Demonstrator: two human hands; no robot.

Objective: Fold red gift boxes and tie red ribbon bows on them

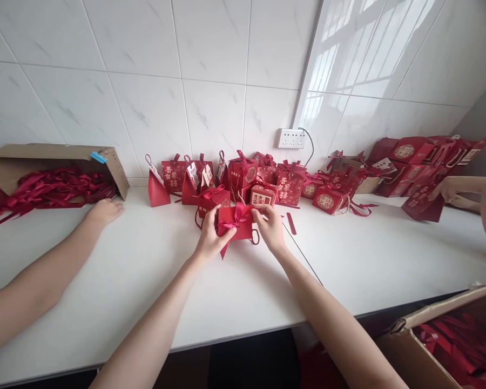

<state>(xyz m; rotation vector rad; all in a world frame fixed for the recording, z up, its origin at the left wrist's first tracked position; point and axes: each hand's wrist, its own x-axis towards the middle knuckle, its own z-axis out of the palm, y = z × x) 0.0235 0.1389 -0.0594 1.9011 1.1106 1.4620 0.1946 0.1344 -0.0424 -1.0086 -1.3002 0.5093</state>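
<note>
Between my two hands, above the middle of the white table, is a red gift box (243, 231) with a shiny red ribbon bow (237, 216) on its top. My left hand (213, 236) grips the box from the left, thumb along its near face. At the right side of the bow, my right hand (269, 222) pinches with thumb and forefinger, seemingly on a ribbon end; the fingertips partly hide it. A ribbon tail hangs below the box, and a cord loop shows at its right. Just behind stand several red boxes, one with a white patterned panel (263, 195).
At left, a cardboard box (123, 172) on its side spills red ribbons (65, 186), with another person's hand (105, 210) beside it. At right, another person's hand (453, 189) holds a red box near stacked boxes (413, 148). An open carton (405, 340) of ribbons stands lower right.
</note>
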